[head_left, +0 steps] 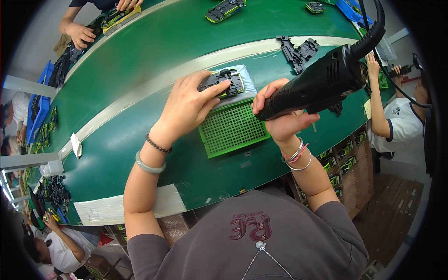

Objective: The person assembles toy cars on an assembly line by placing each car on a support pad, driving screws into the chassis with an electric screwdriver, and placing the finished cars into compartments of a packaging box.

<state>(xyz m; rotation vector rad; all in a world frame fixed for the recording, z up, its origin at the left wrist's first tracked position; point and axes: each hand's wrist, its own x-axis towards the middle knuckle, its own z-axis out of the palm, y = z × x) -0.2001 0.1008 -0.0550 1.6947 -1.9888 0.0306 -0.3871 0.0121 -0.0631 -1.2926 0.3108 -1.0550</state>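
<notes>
Fingers of left hand spread, pressing toy car upside down on green perforated tray; right hand clenched around black power screwdriver.

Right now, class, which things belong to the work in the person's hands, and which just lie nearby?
In hand:
left hand on toy car chassis
right hand gripping black power screwdriver
green perforated tray

Lying about:
black chassis parts
spare car
white cup

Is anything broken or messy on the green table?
Nothing looks broken. The toy car lies upside down, wheels up, under the left hand, while the right hand grips a black power screwdriver. Loose black parts sit piled behind.
</notes>
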